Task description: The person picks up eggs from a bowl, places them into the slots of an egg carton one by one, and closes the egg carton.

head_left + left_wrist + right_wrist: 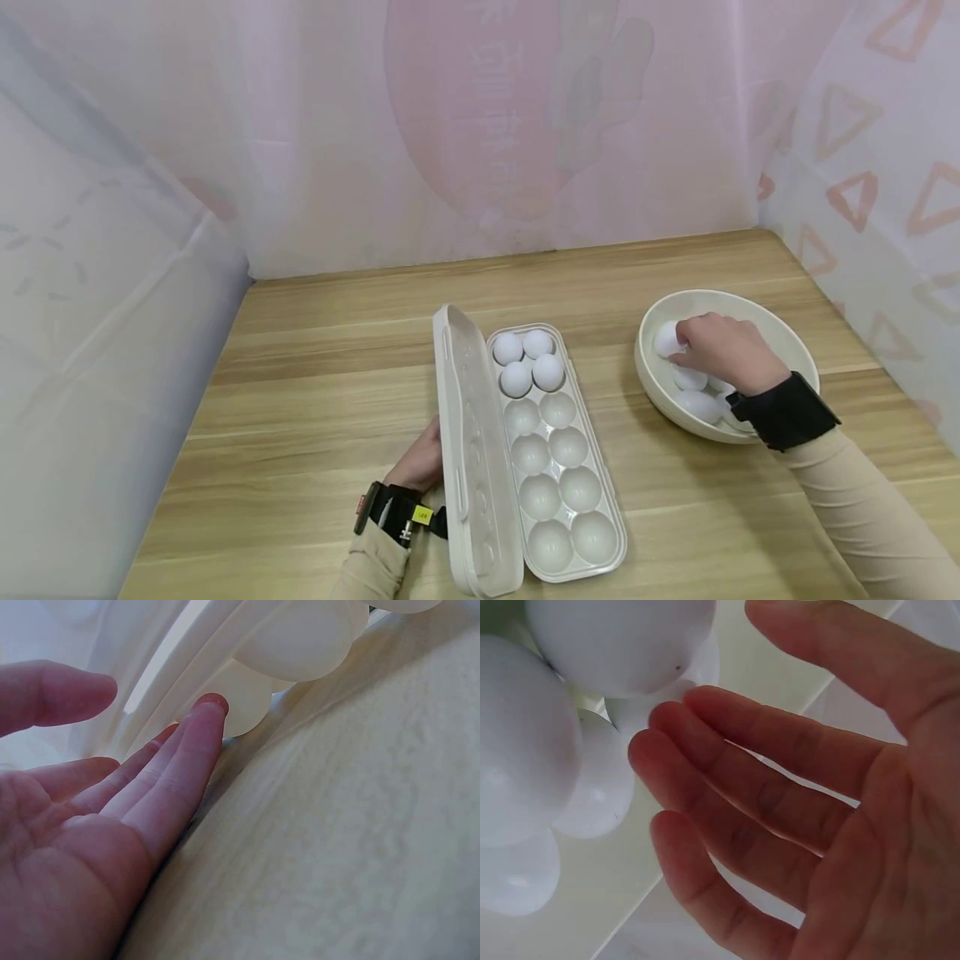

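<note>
R hand (723, 352) open over eggs (693, 392), L hand (420, 460) touching lid (468, 450)

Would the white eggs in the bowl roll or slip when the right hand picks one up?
Probably. The eggs look smooth and rounded, lying loose in the curved bowl, so neighbours may roll. The right hand has open fingers, so a glossy shell could slip.

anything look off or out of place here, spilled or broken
Nothing stands out. The egg tray lies flat and open with four eggs seated in its far cups, the left hand resting against its lid. The right hand reaches into the bowl of intact eggs.
</note>
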The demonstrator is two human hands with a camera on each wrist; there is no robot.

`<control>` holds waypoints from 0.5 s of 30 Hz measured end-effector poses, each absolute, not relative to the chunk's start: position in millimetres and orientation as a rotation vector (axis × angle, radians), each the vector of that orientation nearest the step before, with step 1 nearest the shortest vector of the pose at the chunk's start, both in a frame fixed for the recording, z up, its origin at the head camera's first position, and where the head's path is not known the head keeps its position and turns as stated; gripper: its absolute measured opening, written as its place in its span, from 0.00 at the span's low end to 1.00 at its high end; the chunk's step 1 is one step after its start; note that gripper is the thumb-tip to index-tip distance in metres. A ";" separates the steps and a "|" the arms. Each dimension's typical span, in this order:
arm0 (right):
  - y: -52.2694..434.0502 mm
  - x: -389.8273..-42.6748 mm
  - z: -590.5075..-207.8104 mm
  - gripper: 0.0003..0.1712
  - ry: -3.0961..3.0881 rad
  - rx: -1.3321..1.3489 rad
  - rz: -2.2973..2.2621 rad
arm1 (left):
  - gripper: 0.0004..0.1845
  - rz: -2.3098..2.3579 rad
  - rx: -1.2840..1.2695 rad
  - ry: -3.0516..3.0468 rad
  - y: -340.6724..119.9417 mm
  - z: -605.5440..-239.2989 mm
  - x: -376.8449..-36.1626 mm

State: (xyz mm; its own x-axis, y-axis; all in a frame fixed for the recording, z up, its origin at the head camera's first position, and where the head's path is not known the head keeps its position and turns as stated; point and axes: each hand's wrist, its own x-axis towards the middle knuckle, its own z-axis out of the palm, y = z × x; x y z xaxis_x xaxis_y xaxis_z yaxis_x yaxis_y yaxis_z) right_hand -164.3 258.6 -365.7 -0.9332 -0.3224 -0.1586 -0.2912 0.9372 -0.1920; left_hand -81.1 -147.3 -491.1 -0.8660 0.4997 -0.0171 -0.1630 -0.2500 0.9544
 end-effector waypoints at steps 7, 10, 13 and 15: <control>257.6 -162.4 -368.7 0.17 2.883 -0.387 -0.201 | 0.16 2.163 0.411 1.591 -145.9 -489.5 -80.6; 256.9 -162.5 -369.9 0.19 2.871 -0.365 -0.187 | 0.16 2.158 0.406 1.599 -145.1 -487.9 -80.8; 256.0 -163.1 -371.2 0.19 2.854 -0.356 -0.193 | 0.13 2.155 0.407 1.605 -144.5 -486.9 -81.4; 255.4 -163.9 -372.8 0.18 2.839 -0.357 -0.197 | 0.12 2.157 0.405 1.608 -144.4 -487.1 -81.6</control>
